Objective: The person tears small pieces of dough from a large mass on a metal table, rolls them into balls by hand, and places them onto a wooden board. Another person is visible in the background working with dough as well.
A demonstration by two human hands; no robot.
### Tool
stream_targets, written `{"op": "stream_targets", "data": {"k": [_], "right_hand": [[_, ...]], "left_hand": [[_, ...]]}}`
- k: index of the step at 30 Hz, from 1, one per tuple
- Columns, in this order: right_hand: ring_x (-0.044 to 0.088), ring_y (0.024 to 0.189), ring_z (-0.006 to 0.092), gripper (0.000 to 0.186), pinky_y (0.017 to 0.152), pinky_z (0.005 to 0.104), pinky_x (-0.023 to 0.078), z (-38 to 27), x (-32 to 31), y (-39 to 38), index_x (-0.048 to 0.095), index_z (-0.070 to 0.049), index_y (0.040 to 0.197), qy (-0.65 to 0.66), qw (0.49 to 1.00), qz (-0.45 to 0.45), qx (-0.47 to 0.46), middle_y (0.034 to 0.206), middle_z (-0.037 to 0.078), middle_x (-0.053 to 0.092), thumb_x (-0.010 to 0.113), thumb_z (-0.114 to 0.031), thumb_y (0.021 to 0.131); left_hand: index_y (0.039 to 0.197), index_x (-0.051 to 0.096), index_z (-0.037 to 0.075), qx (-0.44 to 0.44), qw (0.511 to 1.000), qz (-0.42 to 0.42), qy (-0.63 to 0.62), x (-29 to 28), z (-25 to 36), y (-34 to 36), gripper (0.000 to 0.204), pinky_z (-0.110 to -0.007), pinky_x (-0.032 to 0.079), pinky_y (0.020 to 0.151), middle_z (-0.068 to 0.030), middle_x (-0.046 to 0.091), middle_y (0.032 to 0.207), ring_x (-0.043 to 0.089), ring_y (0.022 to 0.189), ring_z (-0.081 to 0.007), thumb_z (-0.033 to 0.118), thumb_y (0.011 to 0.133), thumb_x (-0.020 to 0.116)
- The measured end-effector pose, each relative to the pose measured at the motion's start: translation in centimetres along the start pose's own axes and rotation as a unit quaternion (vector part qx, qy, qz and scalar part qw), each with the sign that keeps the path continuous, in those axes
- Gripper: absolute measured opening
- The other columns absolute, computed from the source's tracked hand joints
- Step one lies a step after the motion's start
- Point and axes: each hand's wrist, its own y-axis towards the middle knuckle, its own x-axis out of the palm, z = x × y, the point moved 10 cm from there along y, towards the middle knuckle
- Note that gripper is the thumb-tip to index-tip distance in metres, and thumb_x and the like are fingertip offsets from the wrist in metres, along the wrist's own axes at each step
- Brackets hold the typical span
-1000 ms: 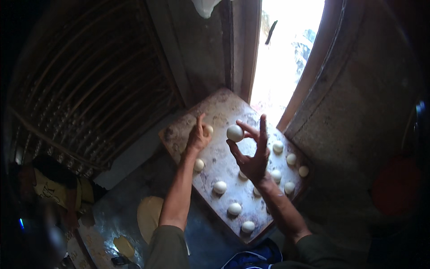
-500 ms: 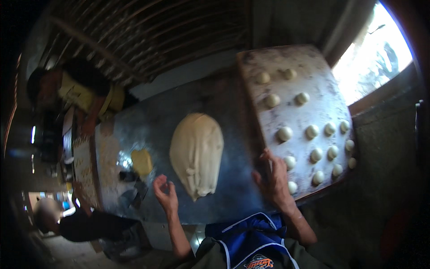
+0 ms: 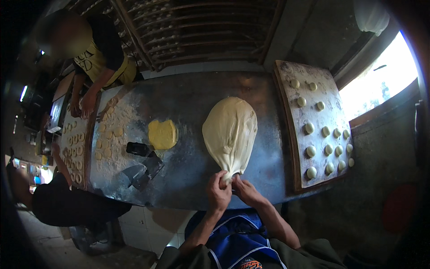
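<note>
Close together at the near edge of the surface [image 3: 188,190], the left hand [image 3: 219,195] and right hand [image 3: 248,192] sat with forearms [image 3: 202,232] angled inward, fingers [image 3: 218,177] bent and grasping the narrow end of a large pale dough [image 3: 231,127]. Its rounded bulk lay just beyond those fingers, between a yellow slab [image 3: 162,134] and a board [image 3: 319,117] of dough balls [image 3: 309,128]

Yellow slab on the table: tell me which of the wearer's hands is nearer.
Left. The left hand is right of the yellow slab and closer to the wearer, at the narrow end of the large dough; the right hand is beside it, farther right.
</note>
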Motion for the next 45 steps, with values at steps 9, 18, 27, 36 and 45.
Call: {"op": "stream_targets", "data": {"k": [9, 18, 27, 36, 45], "right_hand": [[0.058, 0.063, 0.0186, 0.04, 0.06, 0.0371, 0.046, -1.2, 2.4, -1.7, 0.065, -0.002, 0.093, -0.308, 0.944, 0.118, -0.011, 0.069, 0.007, 0.061, 0.056, -0.04, 0.102], [0.065, 0.076, 0.0453, 0.025, 0.065, 0.0527, 0.048, -5.8, 6.0, -10.2, 0.057, 0.0, 0.088, -0.619, 0.729, 0.223, -0.189, 0.078, 0.025, 0.064, 0.065, -0.024, 0.094], [0.063, 0.106, 0.0198, 0.041, 0.091, 0.0357, 0.051, -10.2, 13.5, -12.9, 0.059, 0.0, 0.123, -0.381, 0.849, -0.219, -0.292, 0.109, 0.01, 0.068, 0.074, -0.017, 0.089], [0.053, 0.071, 0.022, 0.053, 0.071, 0.0403, 0.046, -3.8, 14.3, 4.2, 0.059, 0.001, 0.088, -0.446, 0.856, -0.214, -0.15, 0.078, 0.008, 0.059, 0.043, -0.045, 0.108], [0.05, 0.1, 0.0339, 0.018, 0.089, 0.0466, 0.039, -5.3, 2.5, -7.2, 0.061, -0.006, 0.1, -0.599, 0.726, 0.043, -0.335, 0.106, 0.015, 0.053, 0.062, -0.021, 0.09]], "left_hand": [[0.144, 0.041, -0.006, -0.165, 0.959, -0.208, -0.098, -4.5, -2.9, -8.4, 0.066, -0.045, 0.053, 0.096, -0.0292, 0.066, 0.121, 0.067, 0.111, -0.0409, 0.041, 0.102, 0.058], [0.079, 0.048, 0.011, -0.573, 0.466, -0.251, -0.626, 13.3, -5.5, -6.0, 0.023, -0.027, 0.043, 0.05, 0.005, 0.038, 0.058, 0.039, 0.046, -0.01, 0.023, 0.098, 0.055], [0.105, 0.056, 0.009, -0.266, 0.767, -0.12, -0.571, 6.6, -6.6, -2.5, 0.02, -0.036, 0.043, 0.059, -0.0044, 0.053, 0.08, 0.051, 0.069, -0.0168, 0.027, 0.097, 0.058], [0.098, 0.063, -0.001, 0.012, 0.93, -0.271, 0.248, -1.3, 0.7, -6.5, 0.025, -0.055, 0.052, 0.061, -0.0225, 0.068, 0.076, 0.067, 0.067, -0.0446, 0.024, 0.097, 0.059], [0.12, 0.057, 0.004, 0.145, 0.972, -0.13, 0.129, -6.8, 3.5, -4.9, 0.03, -0.052, 0.032, 0.098, -0.0128, 0.062, 0.109, 0.058, 0.099, -0.0281, 0.02, 0.095, 0.057]]}}
